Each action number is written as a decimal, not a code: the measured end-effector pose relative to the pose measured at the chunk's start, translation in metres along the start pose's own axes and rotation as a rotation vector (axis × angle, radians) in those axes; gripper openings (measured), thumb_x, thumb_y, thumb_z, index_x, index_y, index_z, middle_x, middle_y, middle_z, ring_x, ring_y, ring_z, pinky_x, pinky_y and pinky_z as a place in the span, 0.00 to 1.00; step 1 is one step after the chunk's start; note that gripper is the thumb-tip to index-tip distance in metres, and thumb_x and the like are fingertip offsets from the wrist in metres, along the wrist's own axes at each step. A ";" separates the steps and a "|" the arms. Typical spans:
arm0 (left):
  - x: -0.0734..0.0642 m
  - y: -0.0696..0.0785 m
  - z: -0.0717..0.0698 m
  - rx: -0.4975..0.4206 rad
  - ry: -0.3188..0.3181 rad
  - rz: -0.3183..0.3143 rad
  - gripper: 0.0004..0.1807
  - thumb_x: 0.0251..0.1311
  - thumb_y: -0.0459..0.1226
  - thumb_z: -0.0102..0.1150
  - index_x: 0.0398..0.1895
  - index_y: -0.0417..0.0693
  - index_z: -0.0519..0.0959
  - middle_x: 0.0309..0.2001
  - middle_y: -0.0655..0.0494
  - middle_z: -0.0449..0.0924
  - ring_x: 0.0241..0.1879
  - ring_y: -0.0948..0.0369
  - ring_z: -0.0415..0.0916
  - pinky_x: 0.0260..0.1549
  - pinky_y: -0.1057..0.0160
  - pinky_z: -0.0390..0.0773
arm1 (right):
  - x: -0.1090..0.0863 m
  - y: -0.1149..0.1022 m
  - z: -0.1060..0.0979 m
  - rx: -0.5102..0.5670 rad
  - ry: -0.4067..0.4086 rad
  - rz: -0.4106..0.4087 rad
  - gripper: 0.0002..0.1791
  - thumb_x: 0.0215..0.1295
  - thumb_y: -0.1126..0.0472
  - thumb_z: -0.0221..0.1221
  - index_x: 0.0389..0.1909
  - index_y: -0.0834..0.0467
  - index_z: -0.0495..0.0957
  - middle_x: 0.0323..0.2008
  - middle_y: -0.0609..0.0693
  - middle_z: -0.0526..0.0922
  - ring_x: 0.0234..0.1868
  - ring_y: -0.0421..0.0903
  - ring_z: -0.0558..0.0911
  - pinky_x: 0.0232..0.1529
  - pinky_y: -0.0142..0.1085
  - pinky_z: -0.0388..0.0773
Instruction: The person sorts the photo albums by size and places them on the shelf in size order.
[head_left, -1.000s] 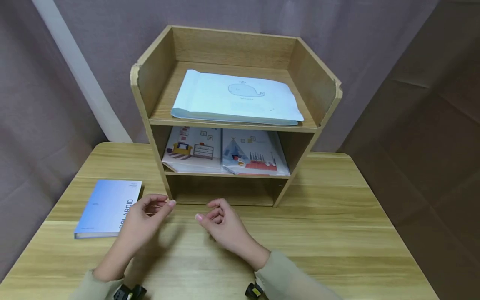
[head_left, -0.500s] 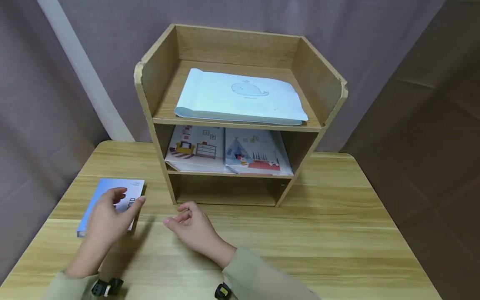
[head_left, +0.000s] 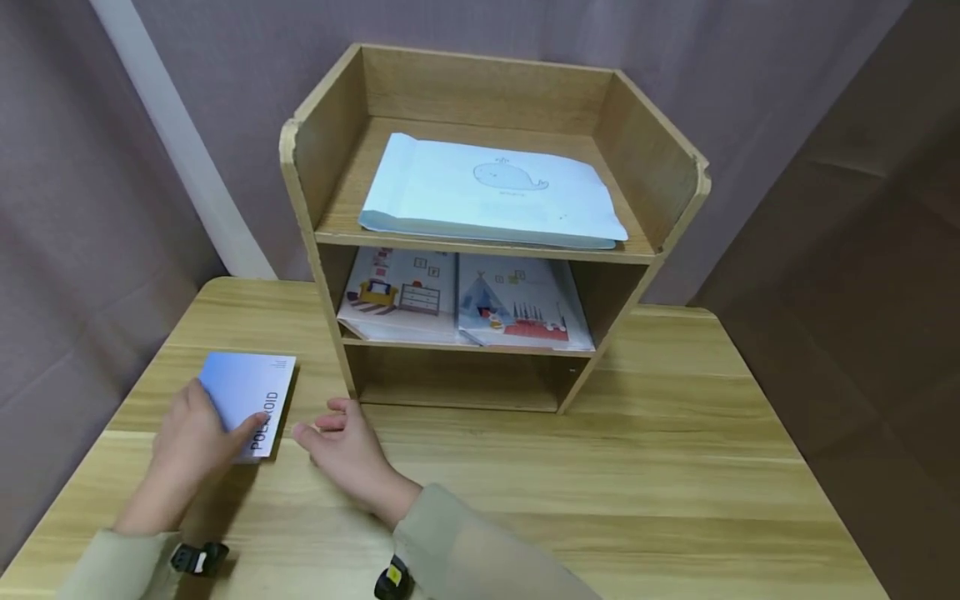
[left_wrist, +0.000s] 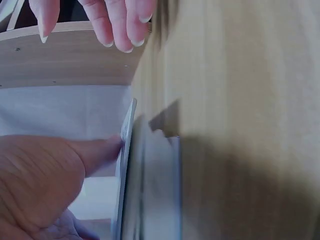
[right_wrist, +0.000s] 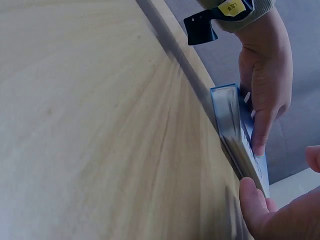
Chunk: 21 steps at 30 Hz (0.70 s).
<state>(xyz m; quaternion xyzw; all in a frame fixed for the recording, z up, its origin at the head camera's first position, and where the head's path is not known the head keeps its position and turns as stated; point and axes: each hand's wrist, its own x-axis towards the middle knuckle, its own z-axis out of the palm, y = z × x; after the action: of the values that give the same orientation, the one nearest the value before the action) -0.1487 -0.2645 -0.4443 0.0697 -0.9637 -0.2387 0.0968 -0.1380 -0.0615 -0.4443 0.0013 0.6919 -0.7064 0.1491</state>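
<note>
A blue and white book (head_left: pixel 238 383) marked POLAROID lies at the table's left side. My left hand (head_left: pixel 186 437) holds it across its near left part, the thumb pressing on the cover near the lettering. The other fingers reach around the left side, largely hidden. In the left wrist view the cover (left_wrist: pixel 126 165) stands edge-on under the thumb, with the pages beside it. Just right of the book, my right hand (head_left: pixel 351 457) hovers with loosely bent fingers and nothing in them. The right wrist view has its fingertips overlapping the book's end (right_wrist: pixel 245 142).
A wooden shelf unit (head_left: pixel 495 250) stands at the back of the table (head_left: pixel 637 483). A whale-printed pale blue book (head_left: pixel 487 200) lies on its top level. Two illustrated booklets (head_left: pixel 405 292) rest on the middle level. Grey curtains (head_left: pixel 90 167) hang behind.
Both hands have moved left, away from the front of the shelf. The left hand has come down onto the blue book and taken hold; the right hand has followed to its right side.
</note>
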 end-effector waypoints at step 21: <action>-0.008 0.003 -0.006 0.036 -0.248 -0.045 0.67 0.39 0.63 0.72 0.55 0.09 0.52 0.46 0.14 0.61 0.44 0.28 0.63 0.40 0.35 0.69 | 0.006 0.010 0.005 0.219 -0.093 0.151 0.33 0.62 0.59 0.65 0.63 0.65 0.63 0.49 0.55 0.78 0.46 0.52 0.81 0.45 0.44 0.82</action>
<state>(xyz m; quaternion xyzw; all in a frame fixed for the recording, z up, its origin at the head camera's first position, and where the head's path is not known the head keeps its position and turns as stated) -0.1393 -0.2629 -0.4385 0.0630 -0.9706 -0.2305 -0.0300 -0.1403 -0.0672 -0.4551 0.0367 0.6010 -0.7637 0.2328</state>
